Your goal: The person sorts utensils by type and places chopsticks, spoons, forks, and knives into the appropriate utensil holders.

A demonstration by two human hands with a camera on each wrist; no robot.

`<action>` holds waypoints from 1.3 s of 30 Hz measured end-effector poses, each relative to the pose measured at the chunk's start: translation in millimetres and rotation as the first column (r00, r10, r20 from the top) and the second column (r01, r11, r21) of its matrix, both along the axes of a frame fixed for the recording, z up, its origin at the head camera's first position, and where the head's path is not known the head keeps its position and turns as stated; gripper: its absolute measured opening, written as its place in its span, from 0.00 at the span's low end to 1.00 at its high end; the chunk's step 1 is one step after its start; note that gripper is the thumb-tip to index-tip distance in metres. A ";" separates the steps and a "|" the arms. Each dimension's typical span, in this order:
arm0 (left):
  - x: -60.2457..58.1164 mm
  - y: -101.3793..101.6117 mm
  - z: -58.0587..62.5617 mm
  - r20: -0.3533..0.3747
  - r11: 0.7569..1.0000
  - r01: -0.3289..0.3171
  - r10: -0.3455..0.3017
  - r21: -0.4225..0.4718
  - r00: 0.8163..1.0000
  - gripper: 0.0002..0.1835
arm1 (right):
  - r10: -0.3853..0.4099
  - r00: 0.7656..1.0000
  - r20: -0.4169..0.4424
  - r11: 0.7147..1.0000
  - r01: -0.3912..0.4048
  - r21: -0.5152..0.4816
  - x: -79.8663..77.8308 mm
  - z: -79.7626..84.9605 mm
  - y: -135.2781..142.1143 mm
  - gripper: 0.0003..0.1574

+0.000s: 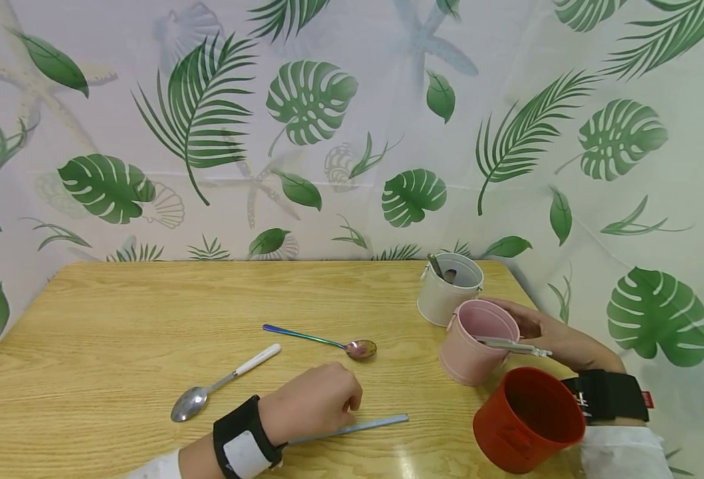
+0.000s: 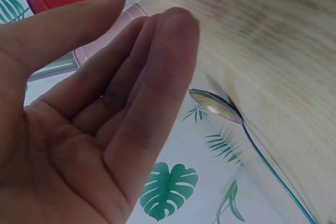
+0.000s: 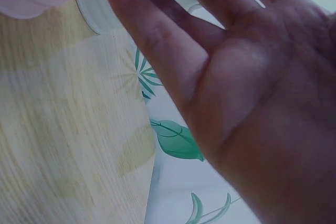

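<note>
My left hand (image 1: 316, 402) hovers over a light blue flat stick or utensil handle (image 1: 378, 424); part of this hides beneath the hand. In the left wrist view the fingers (image 2: 157, 72) bend loosely, thumb apart, with nothing between them. My right hand (image 1: 558, 339) holds the far right side of a pink bucket (image 1: 472, 352), fingers round its back; the right wrist view shows a fingertip touching its wall. A utensil with a pale handle (image 1: 510, 344) leans across the pink bucket's rim. A rainbow metal spoon (image 1: 360, 349) and a white-handled spoon (image 1: 190, 403) lie on the table.
Behind the pink bucket stands a white bucket (image 1: 438, 299) with utensils inside. A red bucket (image 1: 508, 432) is at the front right, beside my right wrist. The wooden table (image 1: 148, 313) meets a leaf-patterned cloth (image 1: 340, 219) at the back and right.
</note>
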State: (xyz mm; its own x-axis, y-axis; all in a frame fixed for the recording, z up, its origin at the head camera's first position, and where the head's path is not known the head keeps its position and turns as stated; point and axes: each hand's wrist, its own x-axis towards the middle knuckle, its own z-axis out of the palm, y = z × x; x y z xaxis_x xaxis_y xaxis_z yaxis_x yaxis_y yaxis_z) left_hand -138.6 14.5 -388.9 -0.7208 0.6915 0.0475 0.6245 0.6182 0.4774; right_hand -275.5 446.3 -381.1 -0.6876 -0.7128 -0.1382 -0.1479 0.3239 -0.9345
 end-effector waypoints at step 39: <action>6.7 4.9 -10.7 0.046 0.995 0.019 -0.014 -0.099 0.999 0.10 | 0.005 0.999 0.046 1.000 -0.004 -0.029 -3.6 -5.2 3.4 0.51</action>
State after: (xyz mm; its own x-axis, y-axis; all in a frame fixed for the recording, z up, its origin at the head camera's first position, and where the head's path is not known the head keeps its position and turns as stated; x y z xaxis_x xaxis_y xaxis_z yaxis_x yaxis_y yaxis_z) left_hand -132.0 19.3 -399.5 -0.7092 0.7029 -0.0546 0.6141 0.6539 0.4419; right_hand -279.1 449.7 -386.2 -0.6775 -0.7202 -0.1490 -0.1057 0.2958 -0.9494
